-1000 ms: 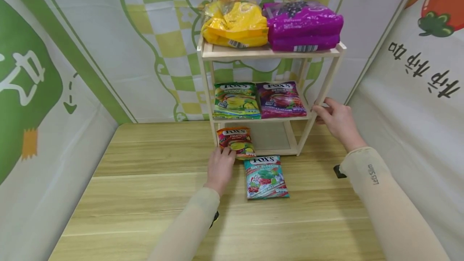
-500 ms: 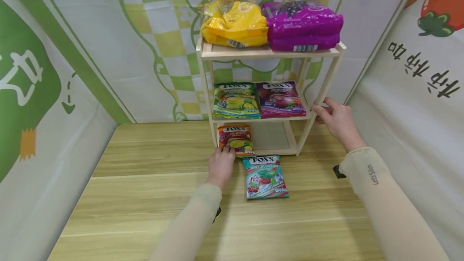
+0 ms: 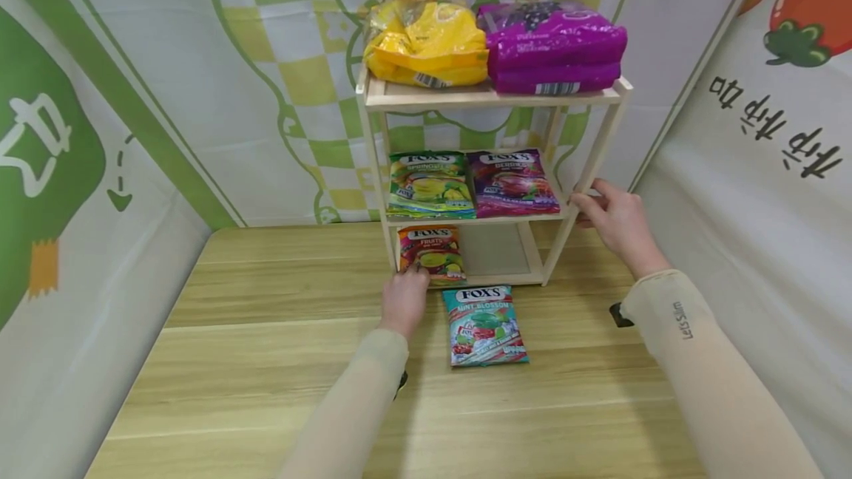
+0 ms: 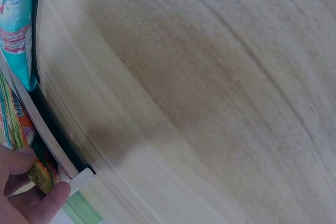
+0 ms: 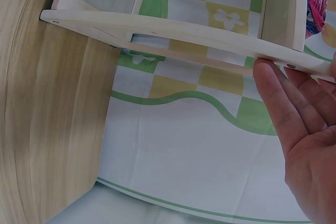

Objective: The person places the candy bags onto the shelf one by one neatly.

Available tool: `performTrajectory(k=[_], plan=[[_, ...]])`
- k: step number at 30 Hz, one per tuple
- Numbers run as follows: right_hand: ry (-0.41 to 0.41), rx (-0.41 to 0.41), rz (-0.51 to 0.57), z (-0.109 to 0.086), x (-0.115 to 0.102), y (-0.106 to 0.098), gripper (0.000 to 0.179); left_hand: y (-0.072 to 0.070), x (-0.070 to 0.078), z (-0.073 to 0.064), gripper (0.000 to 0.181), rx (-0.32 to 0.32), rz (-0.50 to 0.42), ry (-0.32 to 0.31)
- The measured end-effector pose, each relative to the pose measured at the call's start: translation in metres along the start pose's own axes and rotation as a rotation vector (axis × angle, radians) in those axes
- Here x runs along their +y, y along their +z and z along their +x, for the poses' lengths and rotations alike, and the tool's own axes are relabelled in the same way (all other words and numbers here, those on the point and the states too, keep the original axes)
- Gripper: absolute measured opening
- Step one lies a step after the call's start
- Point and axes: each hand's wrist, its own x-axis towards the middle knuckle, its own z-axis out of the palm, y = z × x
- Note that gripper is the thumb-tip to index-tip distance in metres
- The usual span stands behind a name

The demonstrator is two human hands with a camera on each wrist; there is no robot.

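My left hand point(image 3: 404, 300) pinches the near edge of an orange bag of Fox's Fruits candy point(image 3: 433, 251) on the left side of the rack's bottom shelf. In the left wrist view, thumb and fingers point(image 4: 50, 203) close on that bag's edge beside the rack's corner. The right hand point(image 3: 620, 226) grips the right front post of the small wooden rack point(image 3: 586, 154) at middle-shelf height; the right wrist view has its fingers point(image 5: 278, 98) against the pale wood. A teal bag of Mint Blossom candy point(image 3: 484, 327) lies flat on the table just before the rack.
Green point(image 3: 431, 187) and purple point(image 3: 514, 185) Fox's bags lie side by side on the middle shelf. Bulky yellow point(image 3: 429, 43) and magenta point(image 3: 555, 46) bags sit on top. Printed cloth walls point(image 3: 266, 154) enclose the wooden table point(image 3: 266, 361).
The orange candy bag has slid back and now lies farther into the bottom shelf, with the left hand still at its near edge. The right hand has kept its hold on the post.
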Motion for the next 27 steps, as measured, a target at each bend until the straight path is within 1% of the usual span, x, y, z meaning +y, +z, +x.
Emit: performTrajectory(k=[6, 10, 14, 19, 21, 26, 27], plan=[[0.009, -0.004, -0.006, 0.0, 0.001, 0.001, 0.043, 0.003, -0.003, 0.001, 0.012, -0.016, -0.008, -0.007], [0.028, -0.003, 0.003, 0.001, 0.001, 0.001, 0.043, 0.001, -0.006, 0.0, 0.013, -0.009, -0.029, 0.004], [0.035, -0.001, 0.012, 0.001, 0.0, 0.002, 0.042, -0.009, -0.007, 0.001, 0.015, 0.011, -0.058, 0.02], [0.034, -0.001, 0.01, 0.001, 0.001, 0.002, 0.041, -0.026, -0.008, 0.0, 0.011, 0.024, -0.142, 0.006], [0.03, 0.0, 0.01, 0.001, 0.001, 0.002, 0.042, -0.032, -0.009, 0.0, 0.012, 0.049, -0.163, 0.003], [0.031, 0.006, 0.001, 0.001, 0.001, 0.003, 0.043, -0.046, -0.017, 0.001, 0.014, 0.153, -0.174, 0.031], [0.033, 0.007, -0.004, 0.001, 0.001, 0.003, 0.043, -0.049, -0.019, 0.001, 0.014, 0.166, -0.177, 0.031]])
